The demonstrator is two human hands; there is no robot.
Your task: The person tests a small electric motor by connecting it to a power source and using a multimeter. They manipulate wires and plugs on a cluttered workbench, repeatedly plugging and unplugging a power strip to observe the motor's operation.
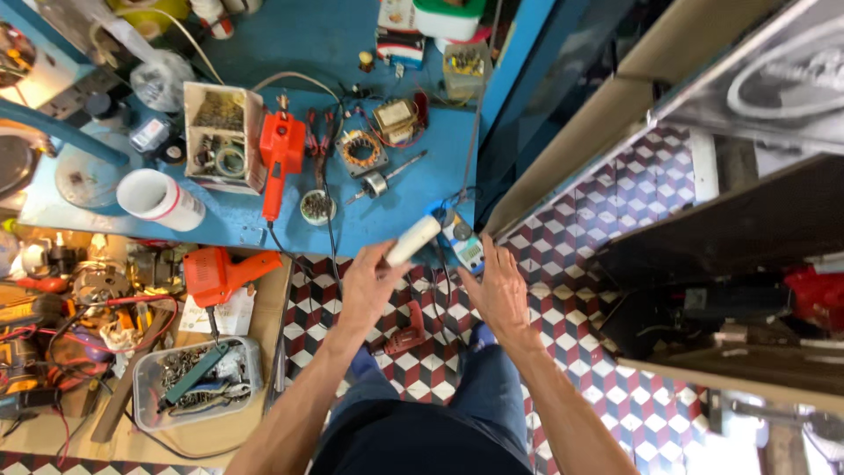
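Observation:
My left hand [369, 286] holds a white cylindrical tube [413, 239] by its lower end, just below the front edge of the blue workbench [413, 189]. My right hand [497, 290] is spread flat with fingers apart, right below a blue handheld meter [463, 242] that hangs at the bench's edge. Whether the fingertips touch the meter I cannot tell. A small red tool [406, 332] lies on the tiled floor between my arms.
On the bench lie an orange soldering gun [280, 158], a motor stator [362, 151], a rotor shaft [380, 180], a small transformer [396, 119], a parts box [220, 136] and a white cup [160, 198]. A lower wooden table [237, 422] at left carries an orange drill [220, 273] and a metal tray [198, 380] of tools.

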